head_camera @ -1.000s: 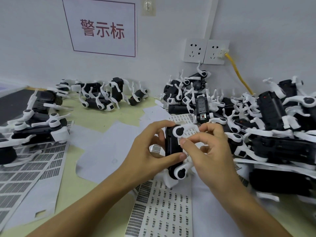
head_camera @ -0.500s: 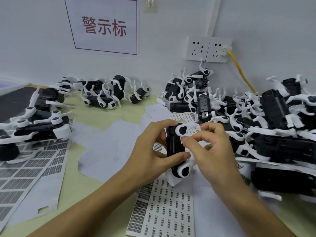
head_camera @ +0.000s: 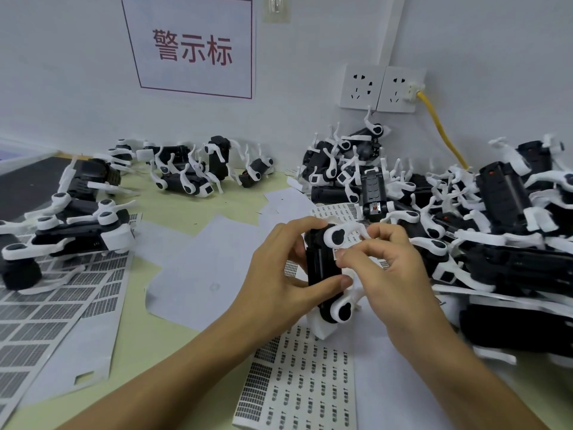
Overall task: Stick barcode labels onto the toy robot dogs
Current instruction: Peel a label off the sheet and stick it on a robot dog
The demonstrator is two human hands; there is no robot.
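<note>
Toy dog [head_camera: 322, 268], black body with white legs, held upright above the table [head_camera: 173, 209] at centre frame, between both hands. Left hand [head_camera: 279, 283] wrapped round its left side, thumb across the lower body, fingers curled over the top end. Right hand [head_camera: 390, 274] just right of the body, fingertips [head_camera: 342, 254] pinched together against the dog's flank at a small white label [head_camera: 336, 252]; whether gripping or only pressing the label, cannot tell. One white leg joint [head_camera: 336, 235] sticking out above the right fingertips, another [head_camera: 341, 310] below the left thumb. Beneath the dog and forearms, a sheet of printed barcode labels [head_camera: 297, 377] lying flat on the table, a second sheet [head_camera: 338, 212] just behind the hands. Blank white backing paper [head_camera: 198, 268] spread to the left of the left hand. Further left, used label sheets [head_camera: 46, 311] with most stickers gone, partly under a few toy dogs [head_camera: 77, 234]. Small cluster of dogs [head_camera: 192, 169] along the back wall, a bigger heap [head_camera: 350, 169] behind the hands, and a large pile [head_camera: 508, 231] close to the right hand, filling the right side. On the wall, a white sign [head_camera: 192, 48] with red characters, a double socket [head_camera: 381, 88], and a yellow cable [head_camera: 440, 131] plugged in and running down behind the right-hand pile.
</note>
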